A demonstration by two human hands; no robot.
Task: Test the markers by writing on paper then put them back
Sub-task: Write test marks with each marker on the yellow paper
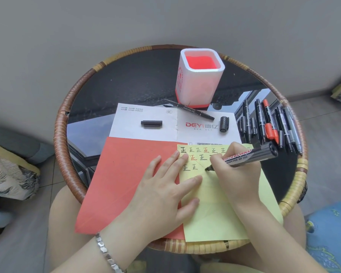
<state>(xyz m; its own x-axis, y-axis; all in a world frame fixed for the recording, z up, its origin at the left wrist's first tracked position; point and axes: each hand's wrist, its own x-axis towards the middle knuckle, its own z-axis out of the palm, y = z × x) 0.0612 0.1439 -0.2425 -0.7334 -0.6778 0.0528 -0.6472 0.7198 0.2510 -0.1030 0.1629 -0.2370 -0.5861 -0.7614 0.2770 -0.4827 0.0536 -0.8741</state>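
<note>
Right hand (237,174) grips whiteboard marker (250,155), tip on yellow paper (220,209).

Both forearms are bare as far as they show. On the wrist of the left hand (165,192) sits a silver metal bracelet of chunky faceted links (106,253) (each link roughly hexagonal, polished bright). The right hand (238,174) has a bare wrist. Fingernails are short and rounded. Bare legs (65,209) show beneath, on either side of the arms.
</note>
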